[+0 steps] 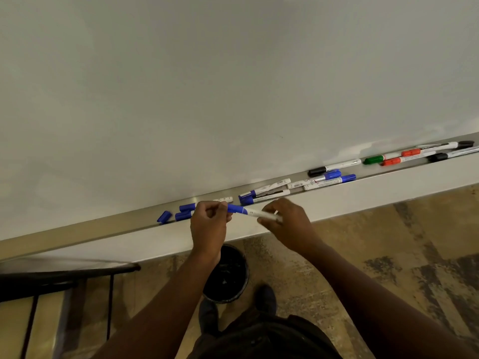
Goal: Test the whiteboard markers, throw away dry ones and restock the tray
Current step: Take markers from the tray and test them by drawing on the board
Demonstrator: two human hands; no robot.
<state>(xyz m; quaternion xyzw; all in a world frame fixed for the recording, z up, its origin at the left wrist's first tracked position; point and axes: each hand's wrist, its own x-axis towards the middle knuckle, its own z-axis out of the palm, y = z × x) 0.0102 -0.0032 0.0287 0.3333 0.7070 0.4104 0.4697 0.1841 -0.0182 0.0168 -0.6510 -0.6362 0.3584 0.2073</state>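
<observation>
Both bare forearms reach forward and up from the bottom of the view, wrists slightly bent, the hands meeting just in front of the long brushed-metal marker tray (108,226) under the smooth white whiteboard (207,86). The left hand (208,224) has its fingers curled tight around the blue-capped end of a slim white-barrelled whiteboard marker (252,212), the cap showing just past its fingertips. The right hand (285,224) pinches the white barrel at the other end, fingers bent and closed on it, so the marker spans the small gap between the two hands and hangs just above the tray's front lip.

Just beyond the left fingers, a loose blue plastic cap (164,217) and two blue-capped markers (185,211) lie in the tray. Just beyond the right fingers lie two more white markers with blue caps (263,194), then a further blue pair (324,178) and a black-capped marker (333,167). Well off to the right of both hands sit a green-capped marker (374,159), two red-orange-capped ones (404,157) and two more black-capped ones (448,150).

Below the left wrist a round black bin (228,273) stands on the mottled tan floor (388,242); its contents are too dark to tell. A black metal frame (70,275) stands at lower left.
</observation>
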